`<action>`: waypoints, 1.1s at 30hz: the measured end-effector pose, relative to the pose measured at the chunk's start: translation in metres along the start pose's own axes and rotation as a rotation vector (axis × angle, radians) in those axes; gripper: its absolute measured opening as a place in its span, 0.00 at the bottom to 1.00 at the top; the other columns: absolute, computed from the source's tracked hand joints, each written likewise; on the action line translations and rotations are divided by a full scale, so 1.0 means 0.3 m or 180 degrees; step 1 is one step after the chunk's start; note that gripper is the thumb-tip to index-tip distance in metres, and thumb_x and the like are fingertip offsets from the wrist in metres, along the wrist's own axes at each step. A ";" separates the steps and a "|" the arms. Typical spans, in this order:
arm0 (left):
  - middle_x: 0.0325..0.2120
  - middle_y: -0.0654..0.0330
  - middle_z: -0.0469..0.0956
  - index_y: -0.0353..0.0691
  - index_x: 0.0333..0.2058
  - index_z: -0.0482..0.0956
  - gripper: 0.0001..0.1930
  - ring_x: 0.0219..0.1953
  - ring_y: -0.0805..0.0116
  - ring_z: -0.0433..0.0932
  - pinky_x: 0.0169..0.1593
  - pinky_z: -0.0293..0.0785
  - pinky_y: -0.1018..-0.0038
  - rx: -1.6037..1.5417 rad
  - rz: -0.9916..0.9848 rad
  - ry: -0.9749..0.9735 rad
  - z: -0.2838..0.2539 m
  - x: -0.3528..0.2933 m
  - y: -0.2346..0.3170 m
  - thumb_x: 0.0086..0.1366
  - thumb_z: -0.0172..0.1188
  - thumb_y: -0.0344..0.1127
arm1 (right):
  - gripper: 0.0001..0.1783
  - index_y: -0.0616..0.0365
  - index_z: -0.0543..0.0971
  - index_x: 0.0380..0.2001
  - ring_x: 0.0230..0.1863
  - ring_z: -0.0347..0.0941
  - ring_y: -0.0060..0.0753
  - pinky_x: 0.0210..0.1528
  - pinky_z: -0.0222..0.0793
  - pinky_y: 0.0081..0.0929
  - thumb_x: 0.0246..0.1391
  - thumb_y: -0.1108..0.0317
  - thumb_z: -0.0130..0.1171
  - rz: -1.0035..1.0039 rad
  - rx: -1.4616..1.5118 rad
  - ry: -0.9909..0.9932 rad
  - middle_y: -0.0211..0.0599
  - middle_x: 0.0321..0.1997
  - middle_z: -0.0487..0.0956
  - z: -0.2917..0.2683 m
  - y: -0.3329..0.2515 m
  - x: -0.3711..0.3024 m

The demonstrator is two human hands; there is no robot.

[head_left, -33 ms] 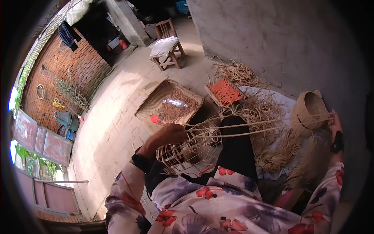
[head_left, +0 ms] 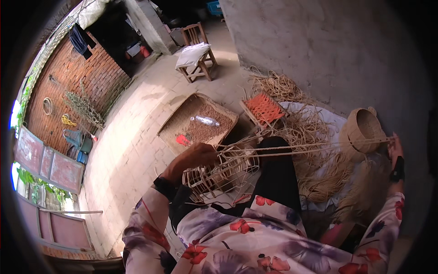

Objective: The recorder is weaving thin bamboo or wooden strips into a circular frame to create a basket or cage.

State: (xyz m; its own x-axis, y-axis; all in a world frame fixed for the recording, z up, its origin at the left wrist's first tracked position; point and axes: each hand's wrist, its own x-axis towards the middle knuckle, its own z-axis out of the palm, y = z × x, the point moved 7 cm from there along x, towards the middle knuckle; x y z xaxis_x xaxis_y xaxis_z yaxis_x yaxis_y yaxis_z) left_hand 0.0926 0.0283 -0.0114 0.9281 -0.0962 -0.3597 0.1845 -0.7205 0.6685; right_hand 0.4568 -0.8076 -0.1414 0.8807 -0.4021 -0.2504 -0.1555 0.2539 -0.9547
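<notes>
"Noting your cord (head_left: 276, 147): where, how held?"

"Taut, from the ribbed frame (head_left: 203, 181), near centre, to your right hand (head_left: 396, 148), fingers pinching it; left hand (head_left: 200, 156) curled, grip: cannot tell. Ribs look assembled; gaps, loose ends seem unfinished."

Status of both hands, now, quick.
Left hand: closed, at the openwork frame; what its fingers grip is hidden.
Right hand: closed, holding the far end of the stretched cord.
</notes>
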 end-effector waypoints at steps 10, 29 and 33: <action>0.23 0.63 0.80 0.35 0.31 0.81 0.11 0.24 0.76 0.77 0.28 0.73 0.76 -0.0125 -0.0278 0.0035 -0.010 -0.020 -0.020 0.65 0.56 0.37 | 0.30 0.63 0.75 0.48 0.47 0.76 0.55 0.49 0.71 0.43 0.42 0.59 0.68 -0.2935 -0.4770 -0.1053 0.53 0.48 0.78 0.583 0.224 -0.418; 0.21 0.62 0.80 0.34 0.29 0.81 0.12 0.21 0.76 0.76 0.26 0.72 0.76 -0.0236 -0.0079 0.0202 -0.006 -0.011 -0.065 0.63 0.57 0.38 | 0.16 0.59 0.82 0.42 0.21 0.62 0.13 0.25 0.59 0.20 0.55 0.60 0.65 -0.0235 -0.3295 -0.6554 0.23 0.19 0.72 1.150 0.289 -1.862; 0.21 0.62 0.79 0.35 0.29 0.81 0.11 0.21 0.74 0.76 0.26 0.72 0.75 -0.0345 0.0001 0.0205 -0.003 -0.004 -0.043 0.62 0.57 0.37 | 0.11 0.60 0.82 0.38 0.27 0.71 0.14 0.31 0.68 0.20 0.54 0.66 0.63 -0.0867 -0.2515 -0.5068 0.30 0.23 0.78 1.257 0.241 -1.795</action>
State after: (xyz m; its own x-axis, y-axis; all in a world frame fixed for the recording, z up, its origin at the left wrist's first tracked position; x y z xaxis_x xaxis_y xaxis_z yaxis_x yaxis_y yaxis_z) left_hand 0.0895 0.0384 -0.0188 0.9463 -0.0496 -0.3195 0.2149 -0.6418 0.7362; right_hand 0.1399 -0.2410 -0.0148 0.3811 0.9097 -0.1649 0.3176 -0.2963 -0.9007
